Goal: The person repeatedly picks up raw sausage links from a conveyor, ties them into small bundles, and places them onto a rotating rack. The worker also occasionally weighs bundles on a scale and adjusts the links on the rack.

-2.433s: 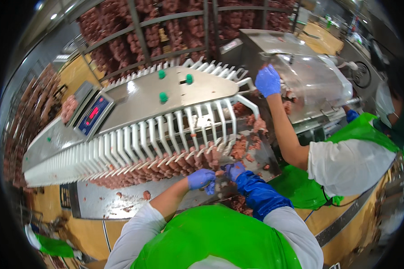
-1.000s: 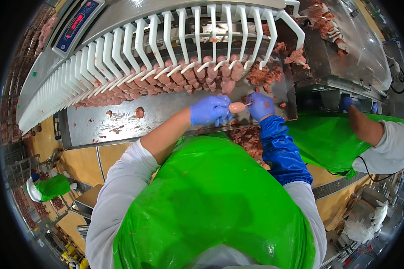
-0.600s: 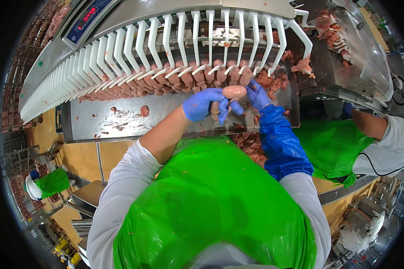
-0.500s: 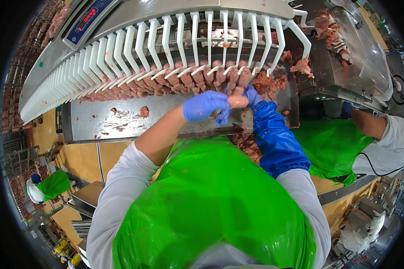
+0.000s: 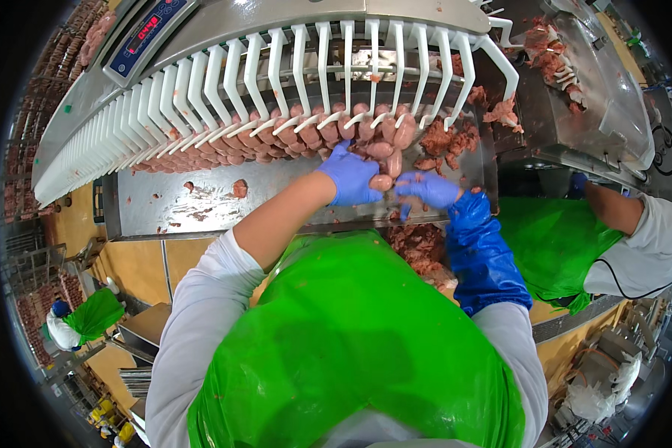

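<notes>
Purple gloves cover both hands. The left hand (image 5: 351, 179) has its grip closed, and a pink sausage (image 5: 381, 182) pokes out of it at 3 o'clock. Just past that sausage is the right hand (image 5: 429, 190). Its fingers are bent and blurry, so I cannot tell if its grip is open or closed.

More sausages (image 5: 394, 163) hang at 1 o'clock from the held one, close to the white hooks (image 5: 348, 75). Many pink sausages (image 5: 291, 138) hang in a long row under the hooks, going off toward 9 o'clock.

Loose meat (image 5: 449, 142) sits at 1 o'clock from the right hand, on the metal worktop (image 5: 153, 201). A big meat pile (image 5: 422, 257) is at 6 o'clock, below the worktop's edge.

Farther out, a blue scale screen (image 5: 143, 33) is at 10 o'clock. A shiny machine (image 5: 612, 112) is at 2 o'clock. Another person in a green apron (image 5: 552, 243) is near, at 4 o'clock.
</notes>
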`<action>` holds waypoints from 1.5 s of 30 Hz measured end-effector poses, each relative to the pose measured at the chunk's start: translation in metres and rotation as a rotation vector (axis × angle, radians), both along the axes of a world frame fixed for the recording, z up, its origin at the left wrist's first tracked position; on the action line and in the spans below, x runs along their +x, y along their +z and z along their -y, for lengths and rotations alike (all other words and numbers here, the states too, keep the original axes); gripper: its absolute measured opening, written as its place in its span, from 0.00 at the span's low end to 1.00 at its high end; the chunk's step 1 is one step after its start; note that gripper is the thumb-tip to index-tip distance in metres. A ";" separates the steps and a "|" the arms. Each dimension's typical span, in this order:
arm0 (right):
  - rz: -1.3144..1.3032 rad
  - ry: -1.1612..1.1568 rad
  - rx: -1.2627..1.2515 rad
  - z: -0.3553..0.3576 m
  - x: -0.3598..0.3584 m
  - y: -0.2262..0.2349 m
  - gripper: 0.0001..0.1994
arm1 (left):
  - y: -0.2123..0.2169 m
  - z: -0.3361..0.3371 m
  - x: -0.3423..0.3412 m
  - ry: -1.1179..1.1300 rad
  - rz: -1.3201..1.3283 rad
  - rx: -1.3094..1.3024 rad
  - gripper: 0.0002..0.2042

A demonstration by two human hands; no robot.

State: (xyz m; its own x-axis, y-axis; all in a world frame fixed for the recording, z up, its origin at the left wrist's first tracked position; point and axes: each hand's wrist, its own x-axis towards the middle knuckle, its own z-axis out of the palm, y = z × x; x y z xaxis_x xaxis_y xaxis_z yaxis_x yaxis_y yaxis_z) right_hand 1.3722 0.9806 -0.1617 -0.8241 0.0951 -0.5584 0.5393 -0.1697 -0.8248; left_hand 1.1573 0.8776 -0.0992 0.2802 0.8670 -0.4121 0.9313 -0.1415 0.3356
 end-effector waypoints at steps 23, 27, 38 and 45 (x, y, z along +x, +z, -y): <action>-0.856 -1.822 -0.690 -0.078 0.013 0.014 0.27 | -0.020 0.036 -0.002 -0.020 0.167 0.092 0.27; -1.570 -1.347 -0.961 -0.133 0.044 0.019 0.26 | -0.015 0.032 -0.011 -0.050 0.129 -0.060 0.26; 0.540 -0.784 0.876 -0.055 0.153 -0.149 0.44 | -0.037 0.133 -0.100 0.508 0.283 -0.224 0.19; 0.620 -0.219 1.336 -0.011 0.073 -0.159 0.22 | -0.040 0.153 -0.106 0.564 0.281 -0.197 0.21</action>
